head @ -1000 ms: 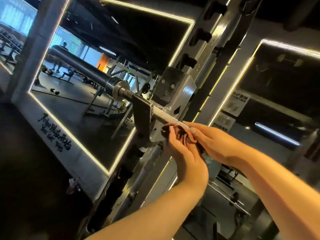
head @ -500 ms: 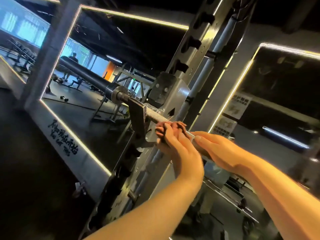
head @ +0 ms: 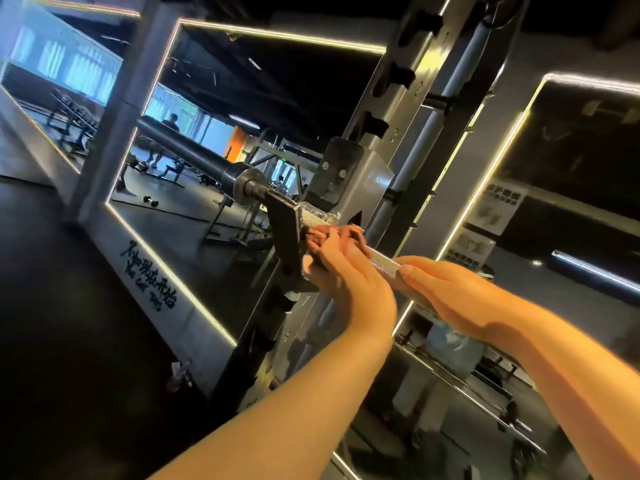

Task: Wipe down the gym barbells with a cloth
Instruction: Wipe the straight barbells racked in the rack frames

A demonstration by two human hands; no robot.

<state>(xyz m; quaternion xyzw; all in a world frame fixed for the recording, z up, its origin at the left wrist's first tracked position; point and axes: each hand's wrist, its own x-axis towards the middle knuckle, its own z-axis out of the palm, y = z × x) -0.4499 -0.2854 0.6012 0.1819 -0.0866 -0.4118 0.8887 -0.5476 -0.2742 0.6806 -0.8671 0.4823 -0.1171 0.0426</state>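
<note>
A steel barbell [head: 384, 266] lies across a rack hook [head: 285, 230], its knurled shaft showing between my hands. Its thick dark sleeve [head: 187, 150] sticks out to the left past a collar. My left hand [head: 343, 275] curls over the shaft right beside the hook, fingers wrapped over the top. My right hand [head: 450, 292] grips the shaft a little further right, thumb lying along the bar. No cloth shows plainly; anything under my left palm is hidden.
The grey rack upright [head: 391, 98] with its black pegs rises just behind the bar. LED-edged wall mirrors [head: 207, 237] reflect benches and a person far off. The dark floor [head: 52, 306] spreads to the left. Posters [head: 498, 209] hang at the right.
My left hand has slid along the shaft toward the hook, away from my right hand, so bare knurling now shows between them. The view has shifted slightly.
</note>
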